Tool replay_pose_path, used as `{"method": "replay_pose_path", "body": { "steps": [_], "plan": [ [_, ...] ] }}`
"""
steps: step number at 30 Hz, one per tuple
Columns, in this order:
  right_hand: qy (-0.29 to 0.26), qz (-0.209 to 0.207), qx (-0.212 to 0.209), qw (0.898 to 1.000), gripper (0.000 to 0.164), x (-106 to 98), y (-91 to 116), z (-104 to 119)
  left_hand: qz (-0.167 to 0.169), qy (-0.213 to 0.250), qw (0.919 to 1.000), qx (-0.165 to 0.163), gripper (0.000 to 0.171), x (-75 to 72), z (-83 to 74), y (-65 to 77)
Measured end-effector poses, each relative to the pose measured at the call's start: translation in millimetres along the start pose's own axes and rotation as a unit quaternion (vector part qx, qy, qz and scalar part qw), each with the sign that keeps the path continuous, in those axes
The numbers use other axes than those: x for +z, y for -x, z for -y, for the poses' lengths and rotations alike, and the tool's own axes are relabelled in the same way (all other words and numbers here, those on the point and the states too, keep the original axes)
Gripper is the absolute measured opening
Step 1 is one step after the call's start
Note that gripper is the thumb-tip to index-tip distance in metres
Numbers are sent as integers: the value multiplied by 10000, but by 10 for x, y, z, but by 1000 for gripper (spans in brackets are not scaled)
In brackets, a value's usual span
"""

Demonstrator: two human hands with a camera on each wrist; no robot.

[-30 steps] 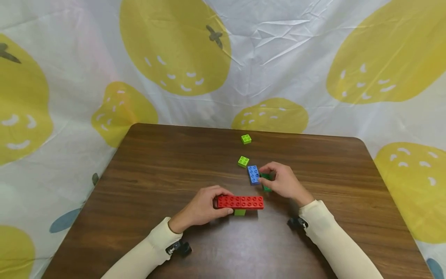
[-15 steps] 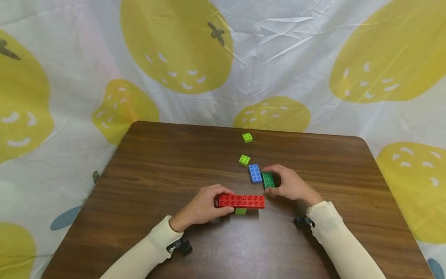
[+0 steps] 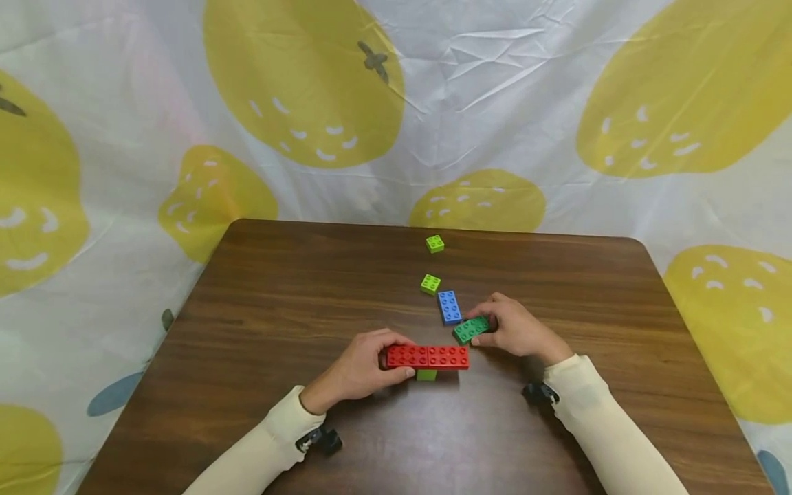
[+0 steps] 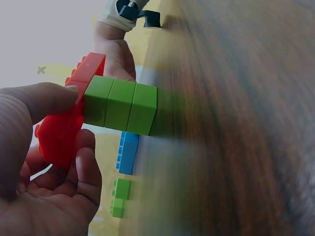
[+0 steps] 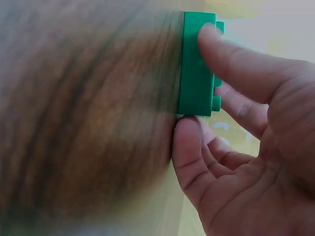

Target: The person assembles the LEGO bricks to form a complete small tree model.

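My left hand (image 3: 365, 368) grips the left end of two red toy bricks (image 3: 428, 357) set end to end in a row. Under the row stands a column of three lime-green bricks (image 4: 120, 105), mostly hidden from above, its foot at the table. My right hand (image 3: 516, 330) pinches a dark green brick (image 3: 470, 330), studs up, lying slantwise behind the red row's right end. In the right wrist view the thumb lies on the dark green brick's (image 5: 197, 93) side, and a fingertip touches its lower end. A blue brick (image 3: 449, 307) lies just left of it.
Two small lime-green bricks lie farther back on the brown wooden table (image 3: 297, 289), one nearer brick (image 3: 430, 284) beside the blue one and one farther brick (image 3: 435, 243) near the back edge. A fruit-patterned cloth (image 3: 346, 199) hangs behind the table.
The dark green brick has turned from nearly upright in view to a slant, its left end swinging nearer the red row. My right fingers have closed on it. The left hand keeps its grip.
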State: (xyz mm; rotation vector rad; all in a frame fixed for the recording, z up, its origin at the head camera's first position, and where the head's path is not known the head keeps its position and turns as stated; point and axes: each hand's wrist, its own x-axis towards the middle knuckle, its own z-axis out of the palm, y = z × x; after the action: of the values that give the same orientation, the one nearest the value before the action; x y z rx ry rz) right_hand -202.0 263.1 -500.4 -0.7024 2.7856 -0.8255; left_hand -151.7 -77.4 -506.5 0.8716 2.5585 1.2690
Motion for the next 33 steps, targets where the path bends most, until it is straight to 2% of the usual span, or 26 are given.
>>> {"method": "replay_pose_path", "body": {
  "steps": [5,10,14,22,33],
  "plan": [
    [107,-160,-181,9997,35,11,-4,-2,-25,9,10000,12,36,3,9,9],
    [-18,-190,-130,9997,37,-2,23,56,-33,-73,9999,64,37,-3,-2,3],
    [-121,-387,-219,9989,38,-13,42,121,-31,-95,9999,93,38,-6,-7,-8],
    [-297,-744,-603,9950,37,-88,103,383,0,3,10000,54,38,-16,7,0],
    [-528,-686,-905,9921,38,-134,251,767,10,68,10000,-2,39,-22,1,4]
  ]
}}
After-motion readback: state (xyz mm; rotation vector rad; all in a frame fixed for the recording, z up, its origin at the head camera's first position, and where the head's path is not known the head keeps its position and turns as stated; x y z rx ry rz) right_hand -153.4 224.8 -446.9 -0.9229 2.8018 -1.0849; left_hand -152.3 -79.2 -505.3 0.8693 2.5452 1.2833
